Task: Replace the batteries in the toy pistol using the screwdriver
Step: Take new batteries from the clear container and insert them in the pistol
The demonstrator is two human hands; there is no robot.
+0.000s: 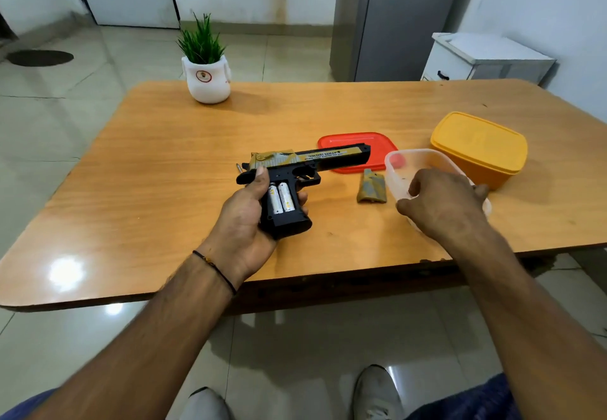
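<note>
My left hand (244,219) grips the handle of the black and gold toy pistol (308,160), its barrel pointing right. The handle's battery bay is uncovered and two white batteries (280,198) lie side by side in it. The camouflage battery cover (371,187) rests on the table to the right of the pistol. My right hand (441,203) reaches over the clear plastic container (423,160), fingers curled down into it; what they touch is hidden. A thin metal tip of the screwdriver (238,168) pokes out behind the pistol's rear.
A red lid (374,147) lies under the pistol's muzzle. A yellow lidded box (479,147) stands at the right of the wooden table (147,189). A potted plant (205,71) sits at the far edge. A white cabinet (486,58) stands beyond the table.
</note>
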